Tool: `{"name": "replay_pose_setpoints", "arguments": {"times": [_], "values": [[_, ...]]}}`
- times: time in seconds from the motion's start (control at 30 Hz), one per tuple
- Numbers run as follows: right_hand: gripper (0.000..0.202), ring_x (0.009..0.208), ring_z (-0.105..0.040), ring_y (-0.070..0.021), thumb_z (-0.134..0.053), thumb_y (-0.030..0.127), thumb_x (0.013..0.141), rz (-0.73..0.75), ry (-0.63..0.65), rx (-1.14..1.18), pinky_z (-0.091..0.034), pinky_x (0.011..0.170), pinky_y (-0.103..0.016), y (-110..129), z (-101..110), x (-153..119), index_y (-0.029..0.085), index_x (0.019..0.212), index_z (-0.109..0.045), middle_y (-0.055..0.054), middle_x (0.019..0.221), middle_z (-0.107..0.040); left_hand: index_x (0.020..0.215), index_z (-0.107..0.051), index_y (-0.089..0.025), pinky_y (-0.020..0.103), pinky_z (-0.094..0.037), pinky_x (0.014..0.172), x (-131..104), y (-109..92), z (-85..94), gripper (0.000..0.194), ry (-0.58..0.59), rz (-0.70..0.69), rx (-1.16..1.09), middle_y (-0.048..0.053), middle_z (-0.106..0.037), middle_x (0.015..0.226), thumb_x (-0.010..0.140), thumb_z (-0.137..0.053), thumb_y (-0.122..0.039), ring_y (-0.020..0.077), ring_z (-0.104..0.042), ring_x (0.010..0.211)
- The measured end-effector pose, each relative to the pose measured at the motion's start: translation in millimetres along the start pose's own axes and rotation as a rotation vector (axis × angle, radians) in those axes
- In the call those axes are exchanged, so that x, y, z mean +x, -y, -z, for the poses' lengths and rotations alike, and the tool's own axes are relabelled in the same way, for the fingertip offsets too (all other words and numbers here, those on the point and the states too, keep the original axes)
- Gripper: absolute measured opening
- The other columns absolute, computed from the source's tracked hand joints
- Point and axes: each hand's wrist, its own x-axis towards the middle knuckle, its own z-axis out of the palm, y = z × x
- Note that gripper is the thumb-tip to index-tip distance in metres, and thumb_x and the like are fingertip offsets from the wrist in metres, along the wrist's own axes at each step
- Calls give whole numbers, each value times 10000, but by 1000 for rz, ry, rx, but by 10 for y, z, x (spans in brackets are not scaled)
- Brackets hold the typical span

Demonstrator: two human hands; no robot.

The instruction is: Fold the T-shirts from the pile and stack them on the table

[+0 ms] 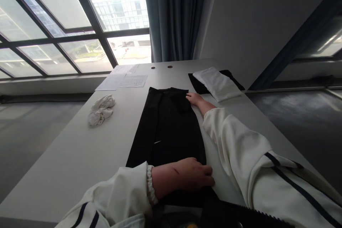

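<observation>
Black pants (171,121) lie lengthwise down the middle of the white table, folded flat, with a small white mark on the cloth. My left hand (188,174) reaches across their near part, its fingers curled at the right edge and closed on the cloth. At the far right corner, by the waist end, my right hand (195,98) pinches the edge of the fabric. My left forearm and sleeve partly cover the near end of the pants.
A crumpled whitish cloth bundle (102,109) sits on the white table (80,164) at the left. Paper sheets (132,81) lie at the far left. A folded white cloth (217,83) rests on a black one (196,84) at the far right. Behind are windows and a blue curtain (175,14).
</observation>
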Motion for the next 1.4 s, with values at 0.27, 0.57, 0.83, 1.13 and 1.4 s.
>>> {"name": "replay_pose_setpoints", "arguments": {"times": [0.27, 0.57, 0.83, 1.13, 1.4], "values": [[531, 1426, -570, -258, -518, 369, 974, -8, -100, 129, -404, 1190, -322, 294, 127, 118, 179, 1443, -680, -93, 1502, -640, 1091, -674, -266, 369, -494, 748, -441, -66, 231, 114, -150, 62, 36, -6, -655, 1298, 1006, -604, -294, 154, -641, 853], [562, 1493, -491, -238, -479, 387, 1016, 109, -108, 110, -337, 1241, -312, 1003, -18, 201, 153, 1512, -605, -98, 1585, -559, 1152, -647, -280, 370, -439, 815, -1423, -218, 124, 234, -167, 336, -39, 0, -689, 1220, 927, -670, -222, 169, -643, 908], [729, 1580, -339, -320, -498, 511, 1013, 86, 41, -43, -267, 1292, -489, 1317, -549, 177, 208, 1664, -377, -121, 1723, -345, 1101, -662, -279, 366, -468, 823, -1753, -253, -261, 223, -87, 452, -157, 7, -689, 1203, 890, -735, -291, 205, -655, 980], [677, 1630, -164, -344, -273, 595, 1079, 27, 50, -307, -156, 1277, -650, 1276, -779, 18, 307, 1693, -286, -87, 1785, -168, 1052, -715, -271, 366, -481, 942, -1995, -236, -439, 182, -252, 383, -398, -1, -731, 1186, 902, -769, -358, 197, -675, 1048], [434, 1553, -321, -347, -546, 328, 1000, 447, -179, -245, -166, 1284, -659, 1585, -664, -1093, 229, 1410, -649, -152, 1630, -444, 1265, -668, -282, 378, -491, 1063, -2042, -290, -486, 421, -356, 344, -464, 60, -648, 1419, 865, -799, -309, 241, -658, 1219]]}}
